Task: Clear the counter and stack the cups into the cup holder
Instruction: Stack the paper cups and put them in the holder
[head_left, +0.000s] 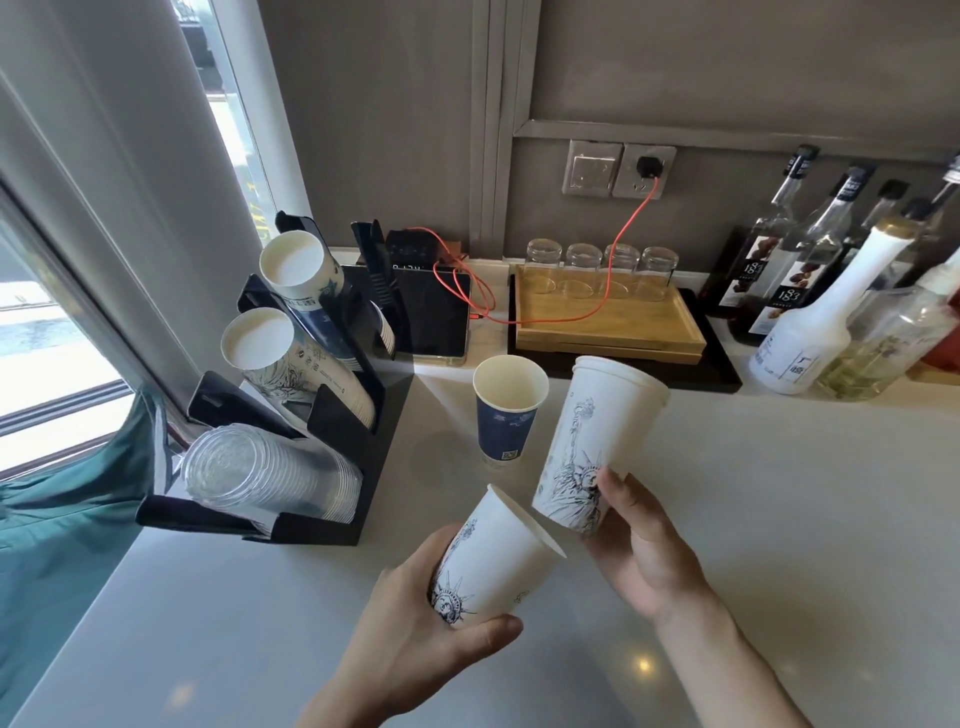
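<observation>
Left hand (415, 618) has a firm grip on one white cup (493, 558). Right hand (639, 545) clutches the nested white cups (597, 447), tilted. Blue cup (506, 410) stands on the tabletop (727, 493).

This looks like a drinks counter in a café or small beverage shop. At the left of the frame a black tiered cup holder (332, 426) carries sleeves of printed paper cups and a stack of clear plastic lids (265, 475). Along the back wall, upper right, stands a row of syrup bottles (810, 270), some with pour spouts. Centre back, a wooden tray (613, 322) holds four upturned glasses (602, 270), and beside it a tablet (434, 312) is plugged in by an orange cable (618, 234). A pale counter (779, 493) runs beside a window.
</observation>
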